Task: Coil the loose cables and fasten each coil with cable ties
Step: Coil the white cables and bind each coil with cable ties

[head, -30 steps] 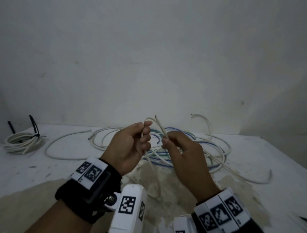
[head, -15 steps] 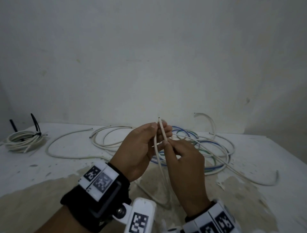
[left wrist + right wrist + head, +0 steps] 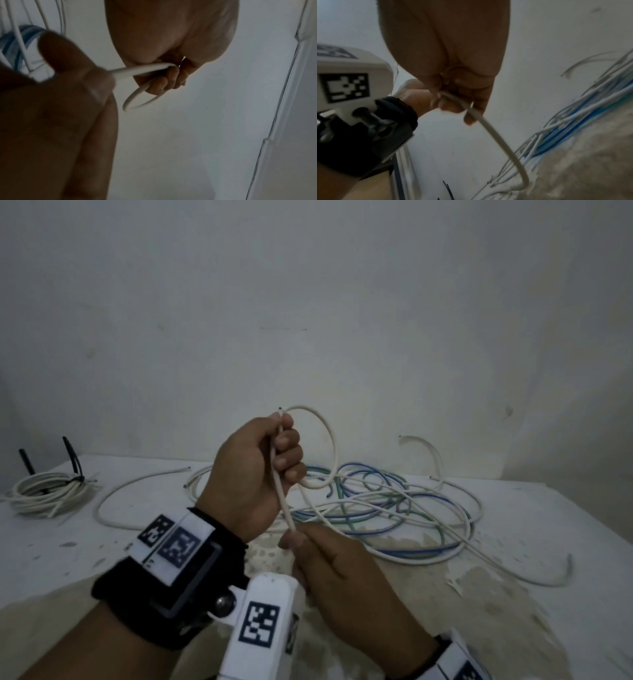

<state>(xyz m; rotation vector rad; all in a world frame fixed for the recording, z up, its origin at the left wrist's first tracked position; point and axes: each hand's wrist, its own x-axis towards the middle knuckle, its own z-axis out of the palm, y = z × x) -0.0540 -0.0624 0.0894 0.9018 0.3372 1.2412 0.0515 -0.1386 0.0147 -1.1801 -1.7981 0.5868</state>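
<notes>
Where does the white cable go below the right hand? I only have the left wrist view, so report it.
Observer: From the right hand the white cable drops to the table and bends beside the tangle of blue and white cables.
Operator: Check the table's far left.
Observer: One tied coil lies there, with two black cable ties sticking up.
Operator: Find the cable's free end.
Observer: It pokes out above the left hand, where a single loop starts.

white cable (image 3: 333,440): smooth plastic sheath, slight sheen. blue cable (image 3: 363,530): smooth plastic. table (image 3: 513,594): matt white paint, flaked and worn to rough bare patches. wall (image 3: 308,302): matt, lightly scuffed.
</notes>
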